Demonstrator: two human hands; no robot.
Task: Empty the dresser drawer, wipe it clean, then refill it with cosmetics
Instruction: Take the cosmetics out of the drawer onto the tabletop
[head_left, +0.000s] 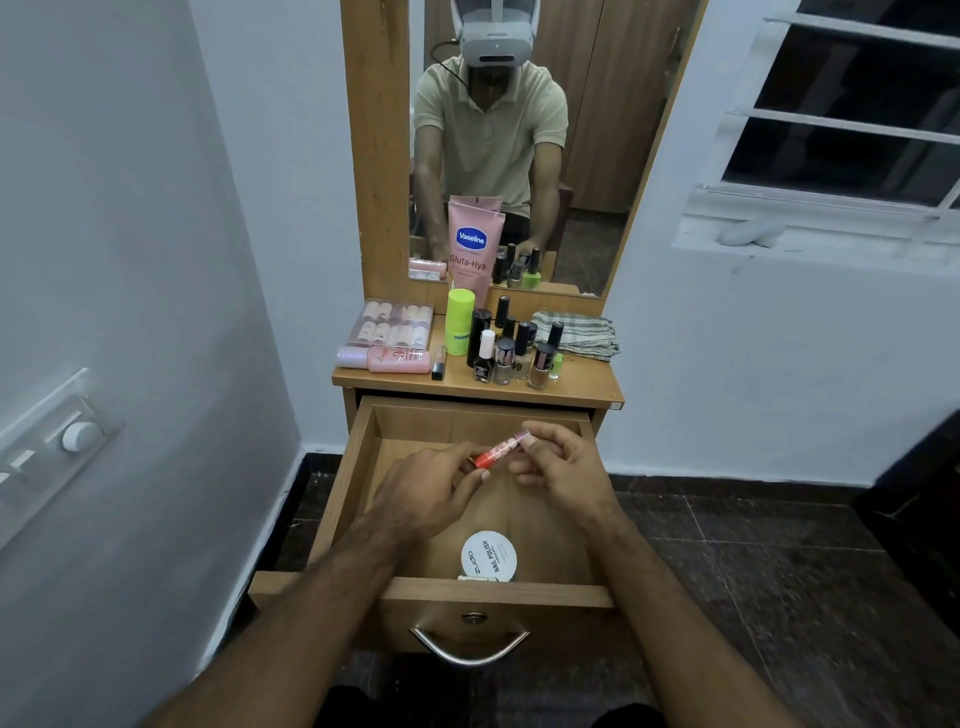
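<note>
The wooden dresser drawer (353, 483) is pulled out wide below the dresser top. Above its middle, my left hand (431, 488) and my right hand (561, 467) both pinch a small red and pink tube (496, 451), one at each end. A round white nail polish remover tub (489, 555) lies inside the drawer near its front wall. On the dresser top stand a pink Vaseline tube (471, 249), a green stick (460, 322), several nail polish bottles (511, 348) and a pink bottle (387, 358) lying on its side.
A folded checked cloth (576, 332) lies at the right of the dresser top (597, 387). A clear box of small bottles (392, 325) sits at its left. The mirror (571, 156) rises behind. A wall stands close on the left, a window at the right.
</note>
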